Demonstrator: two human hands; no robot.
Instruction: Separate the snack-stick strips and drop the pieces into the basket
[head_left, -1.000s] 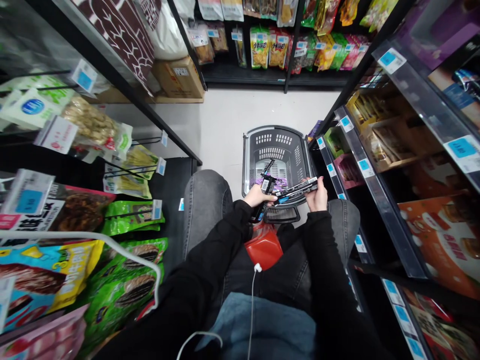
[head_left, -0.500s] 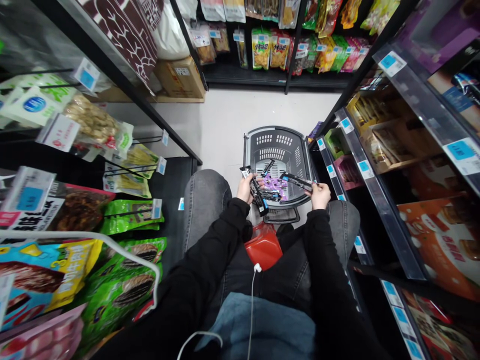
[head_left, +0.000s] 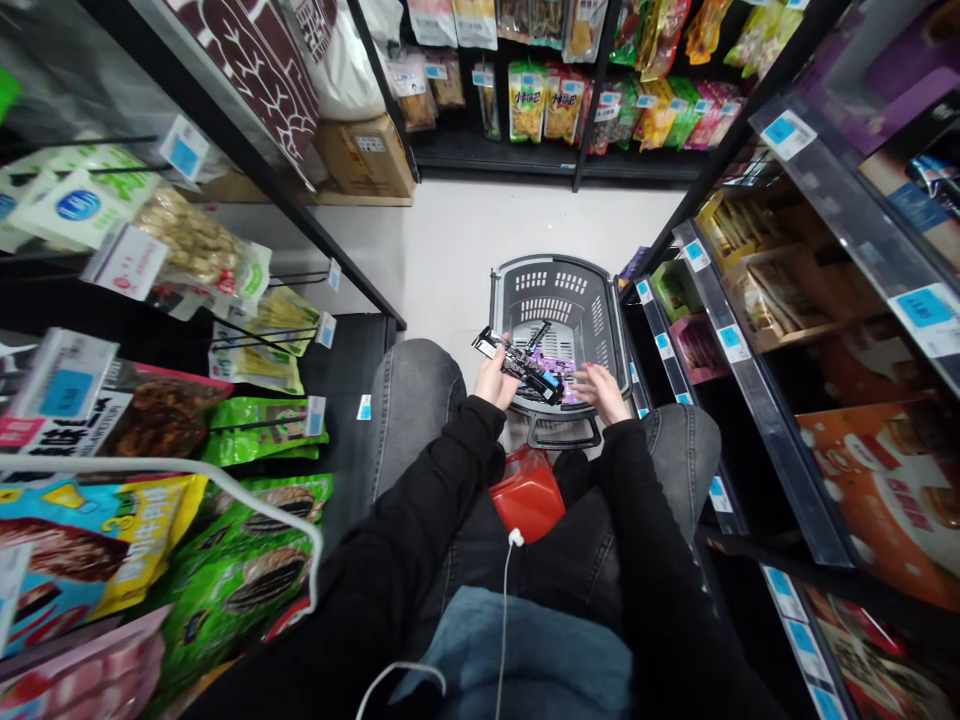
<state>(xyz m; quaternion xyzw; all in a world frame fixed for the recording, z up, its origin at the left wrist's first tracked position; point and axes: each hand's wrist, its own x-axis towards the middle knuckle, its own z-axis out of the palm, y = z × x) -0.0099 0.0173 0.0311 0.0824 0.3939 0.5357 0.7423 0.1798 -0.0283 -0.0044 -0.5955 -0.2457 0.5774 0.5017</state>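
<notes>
The left hand grasps several black stick packets (overlapping, exact count unclear) above one grey shopping basket — purple packets inside. The right hand's fingers are spread, released, over the basket's near side.

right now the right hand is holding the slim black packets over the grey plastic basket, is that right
Wrong hand: the head view shows the left hand holding the slim black packets over the grey plastic basket.
</notes>
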